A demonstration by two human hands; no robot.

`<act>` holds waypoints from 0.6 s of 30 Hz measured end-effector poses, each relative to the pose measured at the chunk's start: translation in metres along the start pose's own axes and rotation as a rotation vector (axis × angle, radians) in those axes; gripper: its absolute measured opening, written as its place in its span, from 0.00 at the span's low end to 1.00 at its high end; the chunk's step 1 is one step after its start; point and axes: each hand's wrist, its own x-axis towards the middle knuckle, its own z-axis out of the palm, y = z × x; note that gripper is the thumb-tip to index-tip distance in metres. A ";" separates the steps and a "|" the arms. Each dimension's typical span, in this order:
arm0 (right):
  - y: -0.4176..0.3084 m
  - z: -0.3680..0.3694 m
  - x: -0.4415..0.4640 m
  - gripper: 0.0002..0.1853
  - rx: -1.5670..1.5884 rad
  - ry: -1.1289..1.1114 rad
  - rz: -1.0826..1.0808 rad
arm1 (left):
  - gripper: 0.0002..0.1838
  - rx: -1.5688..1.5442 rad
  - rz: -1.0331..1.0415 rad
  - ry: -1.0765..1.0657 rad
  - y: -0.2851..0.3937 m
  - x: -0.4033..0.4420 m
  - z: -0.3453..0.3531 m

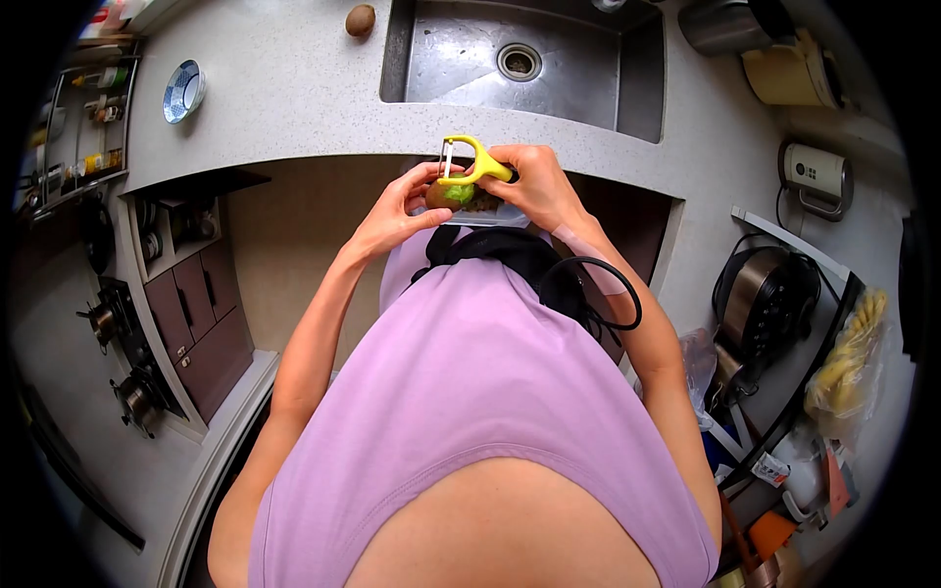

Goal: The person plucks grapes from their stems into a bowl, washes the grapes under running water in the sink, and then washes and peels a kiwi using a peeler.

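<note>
A kiwi (449, 193), brown on its left side and bare green on its right, is held between the fingers of my left hand (394, 212). My right hand (537, 183) grips a yellow peeler (478, 169), whose blade end is over the kiwi's upper side. Below both hands is a clear container (510, 217) with dark bits in it, partly hidden by the hands and the kiwi.
A steel sink (461, 59) is set into the speckled counter (284, 108) ahead. Another brown kiwi (360, 21) lies left of it, and a blue-and-white bowl (184, 91) stands further left. At the right are a white appliance (817, 176) and a dark cooker (769, 302).
</note>
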 end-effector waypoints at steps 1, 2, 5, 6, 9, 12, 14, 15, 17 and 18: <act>0.000 0.001 0.000 0.10 -0.015 -0.007 -0.005 | 0.34 0.004 -0.016 -0.003 0.001 -0.001 0.000; -0.001 0.001 0.000 0.10 -0.015 -0.008 -0.005 | 0.34 0.004 -0.016 -0.003 0.001 -0.001 0.000; -0.004 0.003 0.000 0.11 -0.029 -0.002 0.007 | 0.35 -0.004 -0.025 0.008 0.000 -0.002 0.001; -0.003 0.004 -0.001 0.11 -0.054 0.015 -0.025 | 0.35 0.001 -0.019 0.012 0.000 -0.002 0.001; -0.003 0.006 -0.004 0.11 -0.092 0.040 -0.064 | 0.32 0.009 0.002 0.026 0.002 -0.002 0.005; 0.001 0.009 -0.005 0.11 -0.056 0.051 -0.053 | 0.29 0.024 0.029 0.035 -0.002 -0.002 0.004; 0.001 0.008 -0.005 0.11 -0.005 0.053 -0.036 | 0.30 0.036 0.041 0.036 -0.003 0.000 0.003; -0.002 0.006 -0.005 0.10 0.116 0.005 0.087 | 0.33 0.050 0.067 0.005 -0.002 0.001 0.001; -0.001 0.004 -0.006 0.10 0.237 -0.045 0.211 | 0.36 0.064 0.093 -0.025 -0.003 0.003 0.000; 0.002 0.005 -0.006 0.09 0.311 -0.059 0.216 | 0.36 0.098 0.160 -0.004 -0.007 0.003 0.000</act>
